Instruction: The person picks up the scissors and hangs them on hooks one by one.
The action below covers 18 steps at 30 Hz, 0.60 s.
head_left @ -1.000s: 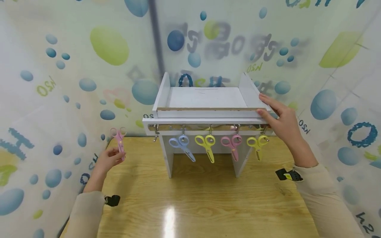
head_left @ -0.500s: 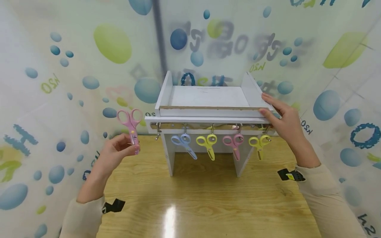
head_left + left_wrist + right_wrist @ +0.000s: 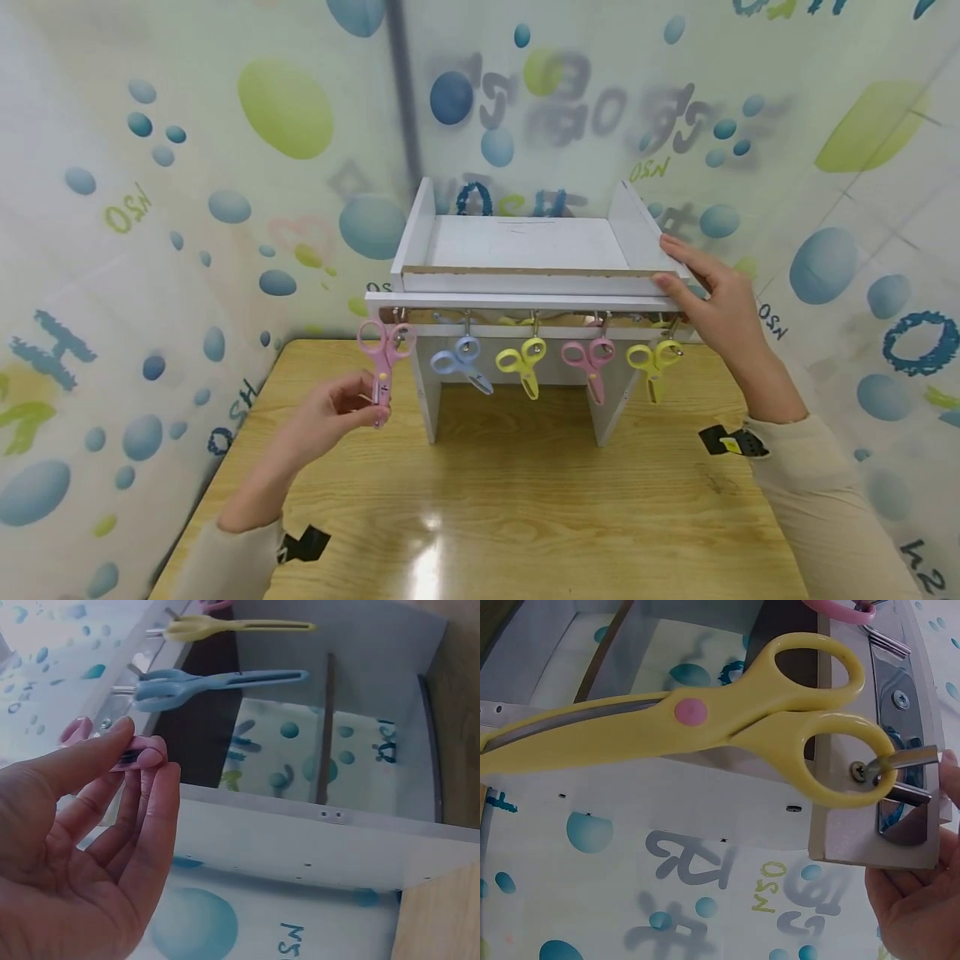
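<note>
My left hand (image 3: 318,429) pinches a pair of pink scissors (image 3: 384,367) by the blade end, handle loops upward. Those loops overlap the leftmost hook (image 3: 401,315) of the white shelf rack (image 3: 517,243) in the head view; whether they touch it I cannot tell. My right hand (image 3: 716,312) holds the rack's right end, thumb on the front. From the other hooks hang blue scissors (image 3: 463,367), yellow scissors (image 3: 522,367), another pink pair (image 3: 590,367) and, nearest my right hand, a second yellow pair (image 3: 697,712), one loop over a metal prong.
The rack stands on a wooden table (image 3: 510,517), its side panels (image 3: 423,392) reaching down to the tabletop. Patterned curtain-like walls (image 3: 225,167) with blue and green spots enclose the table at the back and both sides.
My left hand has brought the pink scissors from the far left, first nearer and then rightward to the rack's left end. The right hand keeps its hold on the rack. The blue scissors have shifted slightly.
</note>
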### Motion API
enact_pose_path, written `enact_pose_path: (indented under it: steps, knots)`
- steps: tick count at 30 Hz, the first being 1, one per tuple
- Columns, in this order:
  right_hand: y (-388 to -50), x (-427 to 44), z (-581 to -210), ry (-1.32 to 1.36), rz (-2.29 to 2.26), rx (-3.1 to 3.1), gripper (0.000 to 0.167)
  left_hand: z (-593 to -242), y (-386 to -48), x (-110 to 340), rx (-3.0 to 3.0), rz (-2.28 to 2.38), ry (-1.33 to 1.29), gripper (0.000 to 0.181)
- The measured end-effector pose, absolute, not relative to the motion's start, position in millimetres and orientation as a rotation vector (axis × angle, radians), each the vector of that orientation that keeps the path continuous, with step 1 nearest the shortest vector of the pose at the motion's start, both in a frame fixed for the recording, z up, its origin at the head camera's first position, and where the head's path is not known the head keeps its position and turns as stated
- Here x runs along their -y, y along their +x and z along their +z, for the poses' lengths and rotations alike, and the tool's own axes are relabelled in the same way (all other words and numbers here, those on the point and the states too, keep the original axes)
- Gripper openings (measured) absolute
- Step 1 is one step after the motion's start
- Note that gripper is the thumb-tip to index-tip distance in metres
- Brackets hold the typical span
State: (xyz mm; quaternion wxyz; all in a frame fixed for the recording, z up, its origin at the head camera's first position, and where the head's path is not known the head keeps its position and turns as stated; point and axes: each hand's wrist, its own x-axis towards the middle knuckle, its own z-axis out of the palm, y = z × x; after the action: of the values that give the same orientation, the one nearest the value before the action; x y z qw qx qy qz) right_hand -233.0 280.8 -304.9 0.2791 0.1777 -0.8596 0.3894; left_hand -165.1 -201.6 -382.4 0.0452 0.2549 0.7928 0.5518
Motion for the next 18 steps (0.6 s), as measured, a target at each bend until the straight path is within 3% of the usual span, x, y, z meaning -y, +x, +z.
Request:
enact_pose_path:
  steps: [18]
  knots:
    - [-231.1, -281.2, -302.4, 0.469, 1.028, 2.342, 0.049, -421.4, -183.8, 197.8, -2.547, 1.626, 0.582, 0.013]
